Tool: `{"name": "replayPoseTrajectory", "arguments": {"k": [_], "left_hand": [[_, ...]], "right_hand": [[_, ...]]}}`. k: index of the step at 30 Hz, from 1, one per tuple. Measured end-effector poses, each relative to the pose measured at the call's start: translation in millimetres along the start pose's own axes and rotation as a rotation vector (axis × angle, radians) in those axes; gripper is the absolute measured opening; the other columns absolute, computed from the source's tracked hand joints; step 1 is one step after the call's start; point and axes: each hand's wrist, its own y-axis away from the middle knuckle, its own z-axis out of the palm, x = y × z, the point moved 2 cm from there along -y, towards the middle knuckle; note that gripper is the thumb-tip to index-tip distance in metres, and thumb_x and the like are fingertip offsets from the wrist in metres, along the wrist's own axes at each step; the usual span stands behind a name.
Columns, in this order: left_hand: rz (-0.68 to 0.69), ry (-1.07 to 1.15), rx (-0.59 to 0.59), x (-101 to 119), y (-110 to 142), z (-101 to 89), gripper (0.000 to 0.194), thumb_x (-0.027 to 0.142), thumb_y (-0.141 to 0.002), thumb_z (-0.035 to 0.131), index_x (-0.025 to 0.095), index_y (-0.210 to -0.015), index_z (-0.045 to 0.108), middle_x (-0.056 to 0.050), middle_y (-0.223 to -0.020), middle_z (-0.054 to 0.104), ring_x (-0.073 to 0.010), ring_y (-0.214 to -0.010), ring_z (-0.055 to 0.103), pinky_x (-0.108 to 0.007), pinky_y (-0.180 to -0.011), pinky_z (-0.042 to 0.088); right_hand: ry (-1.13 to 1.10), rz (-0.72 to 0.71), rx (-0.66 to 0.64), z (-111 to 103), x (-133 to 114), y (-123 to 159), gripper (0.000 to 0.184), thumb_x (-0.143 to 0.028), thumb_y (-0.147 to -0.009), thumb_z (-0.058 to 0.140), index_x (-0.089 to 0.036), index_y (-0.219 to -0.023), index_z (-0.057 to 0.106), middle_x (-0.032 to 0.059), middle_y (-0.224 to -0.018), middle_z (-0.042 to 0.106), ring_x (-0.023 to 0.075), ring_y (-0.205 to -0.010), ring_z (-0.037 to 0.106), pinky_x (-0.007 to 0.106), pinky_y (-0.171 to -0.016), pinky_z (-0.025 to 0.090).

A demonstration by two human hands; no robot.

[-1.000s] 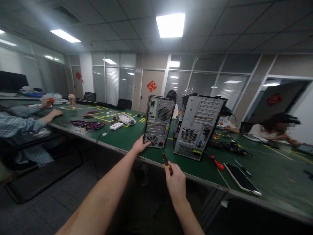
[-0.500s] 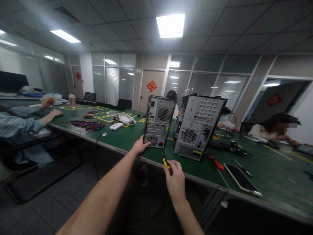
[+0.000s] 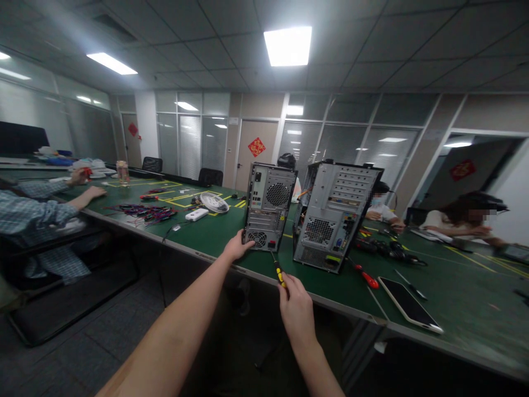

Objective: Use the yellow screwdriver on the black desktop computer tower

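Note:
A slim computer tower stands upright on the green table, its back panel with fan grilles and ports facing me. My left hand grips its lower left edge, the thumb across the bottom grille and the other fingers hidden behind the side. A yellow and black screwdriver is pinched by the handle in my right hand. Its shaft points up to the tower's bottom edge, near the red switch; I cannot tell whether the tip touches a screw. A wider computer tower with an open side stands just to the right.
Right of the towers lie a red-handled screwdriver, a phone, a thin pointed tool and black cables. On the left are loose wires, a white adapter and a white round grille. Other people sit around the table.
The screwdriver's handle has turned a little in my right hand, which shifted very slightly. My left hand and both towers stay put. At the right, a co-worker's hands have moved.

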Motion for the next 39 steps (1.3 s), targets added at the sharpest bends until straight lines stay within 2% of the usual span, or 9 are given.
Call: {"name": "replayPoseTrajectory", "arguments": {"k": [5, 11, 26, 39], "left_hand": [[-0.001, 0.011, 0.006, 5, 3, -2.6, 0.083, 0.059, -0.081, 0.063, 0.017, -0.147, 0.035, -0.017, -0.137, 0.058, -0.0289, -0.124, 0.057, -0.034, -0.1, 0.043], [0.001, 0.027, -0.007, 9, 4, -5.2, 0.083, 0.058, -0.081, 0.065, 0.016, -0.146, 0.036, -0.017, -0.138, 0.057, -0.0297, -0.122, 0.059, -0.034, -0.099, 0.044], [-0.002, -0.003, -0.002, 8, 4, -5.5, 0.082, 0.059, -0.081, 0.064, 0.016, -0.146, 0.035, -0.017, -0.136, 0.059, -0.0301, -0.122, 0.059, -0.034, -0.099, 0.044], [-0.011, 0.014, -0.006, 11, 8, -8.5, 0.081, 0.056, -0.082, 0.064, 0.016, -0.146, 0.036, -0.017, -0.137, 0.058, -0.0297, -0.124, 0.058, -0.034, -0.1, 0.043]], "right_hand": [[0.03, -0.005, 0.042, 1, 5, 0, 0.035, -0.034, -0.1, 0.042, -0.013, -0.116, 0.066, 0.0137, -0.105, 0.069, 0.0243, -0.094, 0.068, 0.037, -0.086, 0.054], [0.018, 0.037, 0.071, 4, 9, 3, 0.045, -0.048, -0.1, 0.042, -0.012, -0.109, 0.067, 0.0126, -0.094, 0.07, 0.0225, -0.081, 0.068, 0.033, -0.074, 0.054], [0.059, -0.003, 0.074, 3, 4, 1, 0.042, -0.042, -0.102, 0.039, -0.012, -0.114, 0.066, 0.0138, -0.102, 0.069, 0.0239, -0.09, 0.067, 0.038, -0.082, 0.054], [0.025, -0.002, 0.084, 0, 1, 1, 0.045, -0.045, -0.102, 0.038, -0.014, -0.114, 0.066, 0.0143, -0.102, 0.069, 0.0241, -0.091, 0.067, 0.038, -0.082, 0.054]]}}
